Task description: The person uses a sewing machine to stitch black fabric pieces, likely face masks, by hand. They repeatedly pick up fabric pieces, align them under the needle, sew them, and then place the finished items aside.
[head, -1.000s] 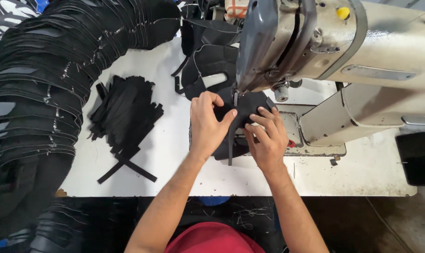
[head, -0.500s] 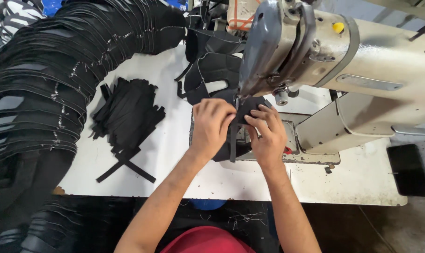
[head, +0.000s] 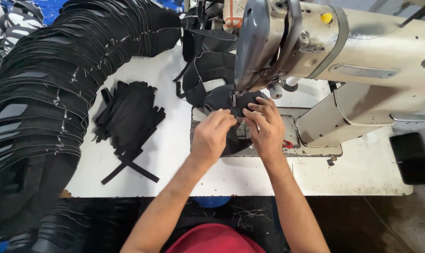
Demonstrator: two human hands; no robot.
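Under the head of the sewing machine (head: 315,51), your two hands meet on a black fabric piece (head: 231,100) that lies on the machine's metal bed plate (head: 294,133), just in front of the needle area. Your left hand (head: 213,136) rests on the near left part of the piece, fingers curled and pressed down on the cloth, fingertips pointing toward the presser foot. Your right hand (head: 267,126) sits just beside it, nearly touching, fingers bent and pinching the right edge of the same piece close to the foot. Neither grip is spread; both are closed on the fabric.

Behind the piece, more joined black pieces (head: 208,61) trail away from the machine toward the far side of the white bench (head: 175,159). To your left on the bench lies a loose pile of black strips (head: 128,117), with two strips crossing at its near end. Further left, a long stacked row of black cut parts (head: 48,93) curves from the near left corner up toward the far edge. A dark flat phone-like object (head: 413,158) lies at the right end of the bench, well apart from your hands.
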